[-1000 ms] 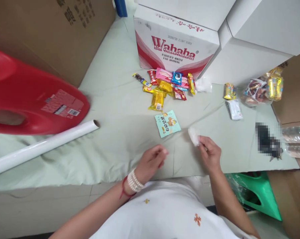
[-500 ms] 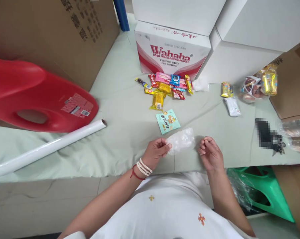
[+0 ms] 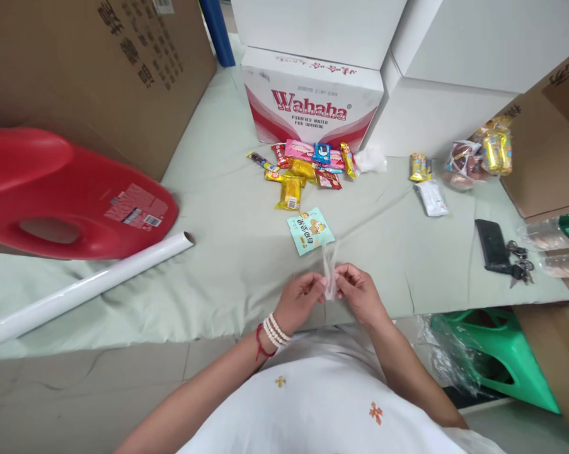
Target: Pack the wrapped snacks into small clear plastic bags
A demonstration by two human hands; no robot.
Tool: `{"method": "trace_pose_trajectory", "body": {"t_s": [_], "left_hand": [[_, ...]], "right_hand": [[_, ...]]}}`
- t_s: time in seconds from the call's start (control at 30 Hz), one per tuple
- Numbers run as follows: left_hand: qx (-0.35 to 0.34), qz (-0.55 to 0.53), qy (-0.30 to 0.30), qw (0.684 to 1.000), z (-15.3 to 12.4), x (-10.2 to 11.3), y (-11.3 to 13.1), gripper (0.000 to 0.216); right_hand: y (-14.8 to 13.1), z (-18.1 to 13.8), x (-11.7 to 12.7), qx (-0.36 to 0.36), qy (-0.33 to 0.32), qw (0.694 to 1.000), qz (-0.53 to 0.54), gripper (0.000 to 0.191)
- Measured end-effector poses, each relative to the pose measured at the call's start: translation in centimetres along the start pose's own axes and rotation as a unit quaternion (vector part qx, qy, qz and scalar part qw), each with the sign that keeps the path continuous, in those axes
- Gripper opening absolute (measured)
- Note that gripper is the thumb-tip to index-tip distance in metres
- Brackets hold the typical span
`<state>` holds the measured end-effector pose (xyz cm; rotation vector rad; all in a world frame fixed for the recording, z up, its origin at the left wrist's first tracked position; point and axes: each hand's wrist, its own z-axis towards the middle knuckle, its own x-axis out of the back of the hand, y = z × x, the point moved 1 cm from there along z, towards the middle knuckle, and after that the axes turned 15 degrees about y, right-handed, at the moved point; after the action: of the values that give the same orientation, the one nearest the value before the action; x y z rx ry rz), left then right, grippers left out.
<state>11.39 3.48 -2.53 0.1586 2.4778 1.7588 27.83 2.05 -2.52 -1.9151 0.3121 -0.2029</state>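
Between my two hands is a small clear plastic bag (image 3: 330, 271), seen nearly edge-on above the front part of the table. My left hand (image 3: 300, 299), with beads at the wrist, pinches its left side. The fingers of my right hand (image 3: 357, 291) are closed on the opposite side. Just beyond the bag a mint-green snack packet (image 3: 309, 232) lies flat on the cloth. Farther back, several wrapped snacks (image 3: 303, 170) are heaped before the Wahaba-style white and red carton (image 3: 312, 101). A white crumpled plastic piece (image 3: 372, 160) lies right of that heap.
On the left stand a red jug (image 3: 90, 208) and a white tube (image 3: 90, 287). Brown cardboard (image 3: 161, 120) and white boxes (image 3: 435, 113) line the back. At right are snack packs (image 3: 480, 157), a white packet (image 3: 431, 198), a black phone-like object (image 3: 492, 244), keys (image 3: 520, 265) and plastic bottles (image 3: 556, 233).
My right hand has moved left and taken hold of the plastic bag, which has turned from broadside to nearly edge-on. My left hand still grips it.
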Motion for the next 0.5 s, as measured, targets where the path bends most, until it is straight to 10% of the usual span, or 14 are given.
{"method": "trace_pose_trajectory", "body": {"t_s": [0.27, 0.5], "left_hand": [[-0.034, 0.011, 0.030, 0.999, 0.3, -0.7, 0.2, 0.032], [0.047, -0.126, 0.116, 0.984, 1.2, 0.5, 0.3, 0.045]], "right_hand": [[-0.4, -1.0, 0.6, -0.014, -0.015, 0.999, 0.026, 0.034], [-0.6, 0.8, 3.0, -0.031, 0.127, 0.987, 0.094, 0.035]]}}
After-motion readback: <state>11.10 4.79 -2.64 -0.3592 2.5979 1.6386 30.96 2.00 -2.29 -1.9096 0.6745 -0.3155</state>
